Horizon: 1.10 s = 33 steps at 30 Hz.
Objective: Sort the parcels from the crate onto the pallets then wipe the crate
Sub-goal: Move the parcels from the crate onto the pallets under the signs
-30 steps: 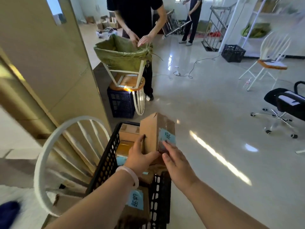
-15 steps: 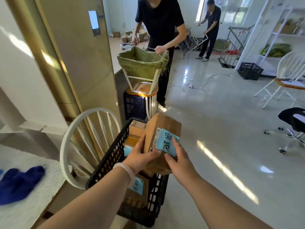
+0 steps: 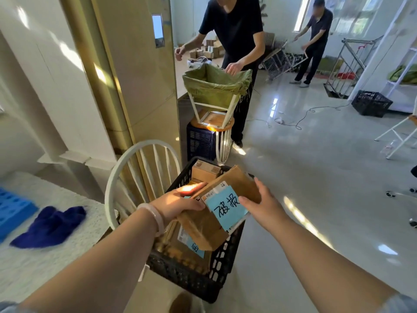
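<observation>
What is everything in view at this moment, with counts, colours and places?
held parcel: one, brown with blue label, above the crate
crate: one, black, bottom centre
other parcels: at least two, brown, inside the crate
chair: one, white, left of the crate
cloth: one, dark blue, on the white counter
pallet: one, blue, far left
sack: one, green, on upturned stool
far crate: one, black, floor at right
people: two, dark clothes, background
left hand: grips held parcel's left side
right hand: grips its right side
</observation>
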Available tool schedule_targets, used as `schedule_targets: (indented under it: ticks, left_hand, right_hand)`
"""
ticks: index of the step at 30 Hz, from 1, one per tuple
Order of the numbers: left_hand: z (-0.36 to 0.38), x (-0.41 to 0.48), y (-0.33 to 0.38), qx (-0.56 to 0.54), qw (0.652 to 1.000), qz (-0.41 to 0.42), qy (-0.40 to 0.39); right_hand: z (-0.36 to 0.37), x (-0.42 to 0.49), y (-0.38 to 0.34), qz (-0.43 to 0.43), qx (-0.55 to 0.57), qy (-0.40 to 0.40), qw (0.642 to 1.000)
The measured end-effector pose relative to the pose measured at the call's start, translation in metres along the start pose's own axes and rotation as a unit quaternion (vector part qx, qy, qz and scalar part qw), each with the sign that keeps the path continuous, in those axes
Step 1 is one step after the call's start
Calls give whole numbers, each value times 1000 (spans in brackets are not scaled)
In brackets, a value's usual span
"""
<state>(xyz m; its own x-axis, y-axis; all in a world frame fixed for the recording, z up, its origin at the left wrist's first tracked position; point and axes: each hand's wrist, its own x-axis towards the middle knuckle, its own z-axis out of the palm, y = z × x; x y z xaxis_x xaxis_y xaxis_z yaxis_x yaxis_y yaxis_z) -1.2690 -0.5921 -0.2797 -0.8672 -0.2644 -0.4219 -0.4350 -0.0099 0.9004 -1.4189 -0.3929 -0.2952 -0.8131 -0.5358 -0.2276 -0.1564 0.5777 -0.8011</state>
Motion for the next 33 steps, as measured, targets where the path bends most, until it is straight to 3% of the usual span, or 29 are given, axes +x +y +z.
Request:
schedule_targets:
  ticks: [4, 9, 12, 14, 18, 26, 33]
  left_hand:
    - [0, 1, 0, -16, 993, 55, 106]
    - [7, 8, -5, -111, 947, 96, 286]
    - [11, 2, -8, -127, 953, 113, 252]
    - [11, -1, -16, -25, 972, 86, 215]
    - [-1, -8, -23, 125, 955, 49, 264]
    - [-64, -35, -43, 48, 949, 85, 299]
    - [-150, -97, -76, 40, 936, 86, 338]
  right_hand:
    - [9, 4, 2, 7, 44, 13, 999]
    - [24, 12, 1, 44, 126, 25, 991]
    - [35, 16, 0, 61, 147, 56, 986]
    - [42, 18, -3, 72, 150, 62, 984]
    - [56, 19, -15, 61, 106, 41, 992]
    - [88, 2, -78, -100, -49, -10, 994]
    - [172, -6, -137, -167, 5, -129, 978]
